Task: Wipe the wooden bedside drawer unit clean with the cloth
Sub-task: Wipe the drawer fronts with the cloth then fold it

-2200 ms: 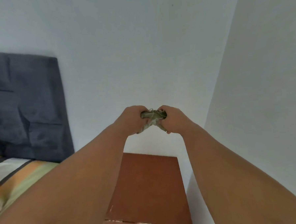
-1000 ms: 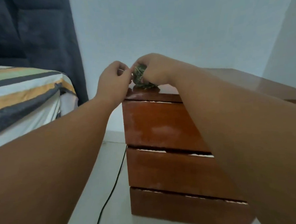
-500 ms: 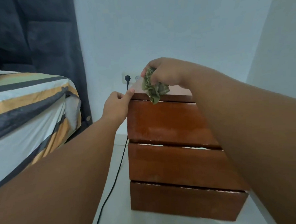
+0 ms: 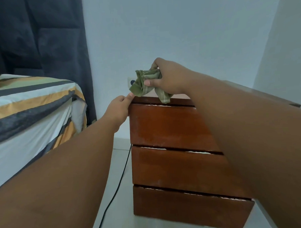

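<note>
The wooden bedside drawer unit stands in front of me, reddish brown, with three drawer fronts facing me. My right hand grips a crumpled green cloth just above the unit's top front-left corner; a loose end of the cloth hangs down to the top edge. My left hand touches the top left corner of the unit with its fingertips, fingers loosely curled, holding nothing.
A bed with a striped sheet lies close on the left, a dark padded headboard behind it. A black cable runs down the floor gap beside the unit from a wall socket. White walls close in behind and at right.
My left hand let go of the cloth and came to the unit's top left corner. My right hand lifted the cloth slightly, and it has loosened and hangs more open.
</note>
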